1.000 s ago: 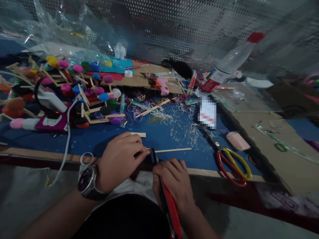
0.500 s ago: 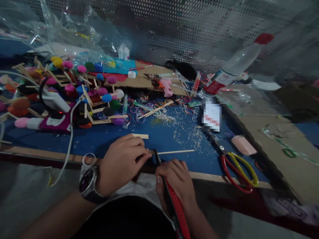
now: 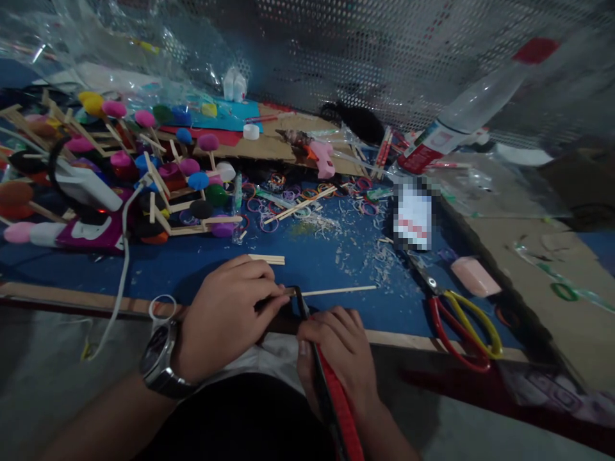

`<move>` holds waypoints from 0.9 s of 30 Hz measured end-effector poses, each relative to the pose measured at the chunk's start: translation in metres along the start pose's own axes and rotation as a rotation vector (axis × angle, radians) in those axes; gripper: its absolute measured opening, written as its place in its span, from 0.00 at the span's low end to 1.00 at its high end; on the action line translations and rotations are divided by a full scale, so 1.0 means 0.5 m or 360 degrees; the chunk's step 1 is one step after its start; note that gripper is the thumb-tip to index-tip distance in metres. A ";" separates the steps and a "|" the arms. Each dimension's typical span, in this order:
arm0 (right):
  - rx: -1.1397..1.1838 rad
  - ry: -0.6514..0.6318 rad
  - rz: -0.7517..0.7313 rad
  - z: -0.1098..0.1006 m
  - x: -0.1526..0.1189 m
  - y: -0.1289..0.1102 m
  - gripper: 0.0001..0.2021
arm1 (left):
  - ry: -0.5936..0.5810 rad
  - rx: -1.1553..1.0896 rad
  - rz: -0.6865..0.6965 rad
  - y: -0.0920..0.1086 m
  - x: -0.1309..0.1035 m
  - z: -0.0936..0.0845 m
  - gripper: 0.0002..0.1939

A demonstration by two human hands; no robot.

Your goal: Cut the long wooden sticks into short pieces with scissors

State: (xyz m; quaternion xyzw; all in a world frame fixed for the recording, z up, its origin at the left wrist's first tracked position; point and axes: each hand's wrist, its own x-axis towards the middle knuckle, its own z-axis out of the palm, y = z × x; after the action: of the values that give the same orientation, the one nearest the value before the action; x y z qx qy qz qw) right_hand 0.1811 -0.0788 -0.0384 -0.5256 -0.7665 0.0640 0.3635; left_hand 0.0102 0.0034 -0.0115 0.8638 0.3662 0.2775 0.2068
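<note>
My left hand (image 3: 235,307), with a metal watch on its wrist, is closed near the table's front edge. Its thumb and fingertips pinch a thin wooden stick (image 3: 290,292). In my right hand (image 3: 339,349) is a red-and-black hacksaw (image 3: 339,410), its far end reaching up to the stick beside my left fingertips. Whether the blade touches the wood is hard to make out. Just beyond, another slim stick (image 3: 341,291) lies on the blue tabletop. A few more wooden sticks (image 3: 270,259) lie behind my left knuckles.
Scissors (image 3: 439,301) with red and yellow handles lie to the right, near a phone (image 3: 414,214) and a pink block (image 3: 475,276). Left, a purple power strip (image 3: 93,224) with a white cable sits among colourful stick models (image 3: 196,179). A pink glue gun (image 3: 324,160) and bottle (image 3: 451,134) stand behind.
The camera view has shifted slightly, so the items at the left sit further left. Both hands keep nearly the same place and grip, with the hacksaw at the stick.
</note>
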 end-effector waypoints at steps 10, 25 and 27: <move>0.0016 0.0007 0.0045 -0.004 -0.001 -0.002 0.09 | 0.0008 -0.0001 -0.0015 0.002 0.000 0.003 0.08; -0.0017 0.0003 0.0036 -0.003 -0.003 0.000 0.08 | 0.0028 -0.0011 -0.0039 0.001 -0.004 0.003 0.06; -0.0012 -0.0009 0.0033 -0.003 -0.002 0.000 0.08 | 0.0018 -0.0010 -0.0047 0.001 -0.002 0.002 0.06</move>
State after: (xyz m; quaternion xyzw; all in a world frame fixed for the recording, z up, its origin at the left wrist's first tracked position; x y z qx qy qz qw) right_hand 0.1822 -0.0802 -0.0380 -0.5348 -0.7623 0.0664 0.3585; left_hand 0.0105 0.0019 -0.0124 0.8561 0.3792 0.2804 0.2114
